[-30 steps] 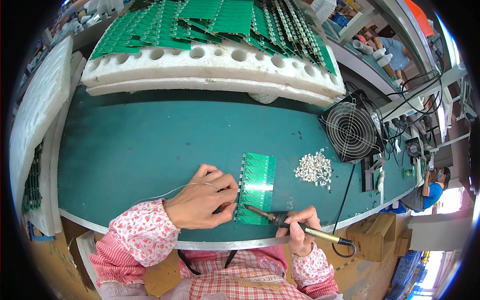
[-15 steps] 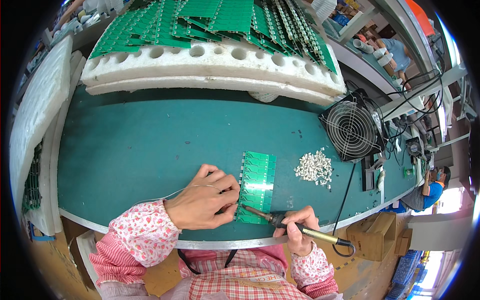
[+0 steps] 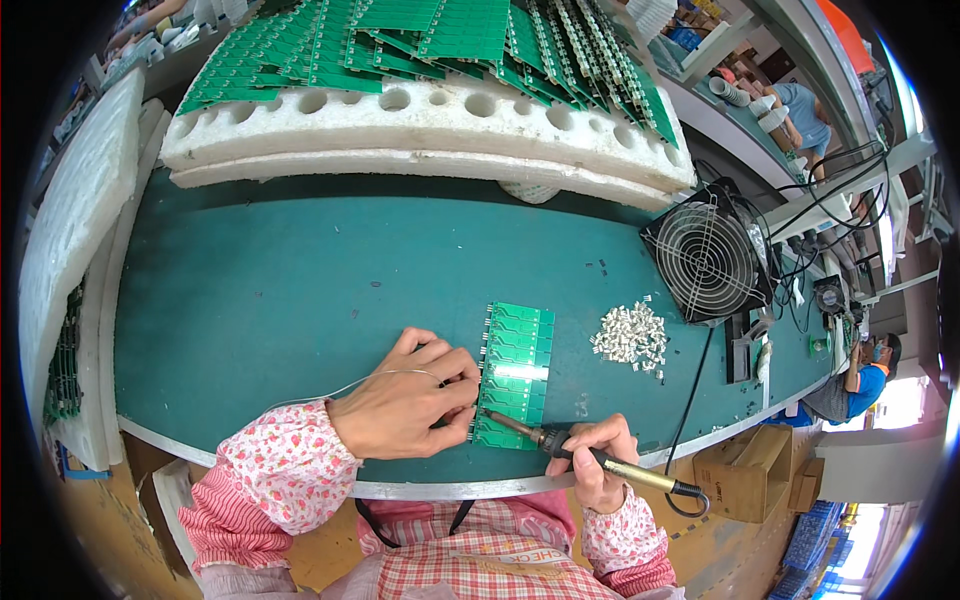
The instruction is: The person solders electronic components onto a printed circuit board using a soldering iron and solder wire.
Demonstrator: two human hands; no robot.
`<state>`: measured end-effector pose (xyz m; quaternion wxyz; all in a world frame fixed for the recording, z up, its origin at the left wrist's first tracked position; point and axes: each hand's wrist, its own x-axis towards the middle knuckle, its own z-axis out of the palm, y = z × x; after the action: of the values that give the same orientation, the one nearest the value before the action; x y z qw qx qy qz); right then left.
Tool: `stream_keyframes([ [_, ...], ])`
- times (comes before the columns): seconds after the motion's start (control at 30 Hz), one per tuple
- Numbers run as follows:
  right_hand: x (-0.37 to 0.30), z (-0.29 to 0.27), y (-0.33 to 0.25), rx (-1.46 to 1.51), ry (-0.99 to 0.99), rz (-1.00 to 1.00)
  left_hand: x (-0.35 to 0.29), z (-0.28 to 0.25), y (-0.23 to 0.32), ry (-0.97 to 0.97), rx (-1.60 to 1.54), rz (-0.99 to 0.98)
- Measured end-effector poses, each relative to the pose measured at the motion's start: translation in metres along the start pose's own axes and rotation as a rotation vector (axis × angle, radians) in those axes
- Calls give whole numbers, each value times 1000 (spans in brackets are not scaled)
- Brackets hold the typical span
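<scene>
A green circuit board panel [image 3: 522,350] lies on the green work mat, with small connectors along its left edge. My right hand [image 3: 600,458] grips a soldering iron [image 3: 625,471], whose tip touches or nearly touches the panel's lower left edge. Curled at that same edge, my left hand [image 3: 415,398] has its fingers closed by the iron's tip. A thin strand of solder wire [image 3: 340,386] runs over the back of this hand and loops toward its fingers; the fingertips themselves are partly hidden. Right of the panel is a pile of small white connectors [image 3: 630,336].
A white foam block [image 3: 430,135] bearing many stacked green boards [image 3: 420,45] stands at the back. To the right sit a black fan [image 3: 703,258] and cables. More foam sheets [image 3: 85,230] lean at the left. Co-workers sit farther off on the right.
Almost nothing differs. Both hands, the soldering iron and the panel hold their places; the view has shifted very slightly.
</scene>
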<state>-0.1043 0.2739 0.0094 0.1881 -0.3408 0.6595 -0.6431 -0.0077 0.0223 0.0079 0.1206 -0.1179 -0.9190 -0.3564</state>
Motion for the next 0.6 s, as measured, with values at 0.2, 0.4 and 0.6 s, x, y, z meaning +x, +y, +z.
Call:
stream_keyframes([
  [0.2, -2, 0, 2, 5, 23, -2, 0, -1, -1, 8, -4, 3],
  [0.4, -2, 0, 2, 2, 54, 6, 1, 1, -2, 33, -7, -3],
  [0.6, -1, 0, 1, -34, 13, 17, 1, 2, -2, 21, 21, 10],
])
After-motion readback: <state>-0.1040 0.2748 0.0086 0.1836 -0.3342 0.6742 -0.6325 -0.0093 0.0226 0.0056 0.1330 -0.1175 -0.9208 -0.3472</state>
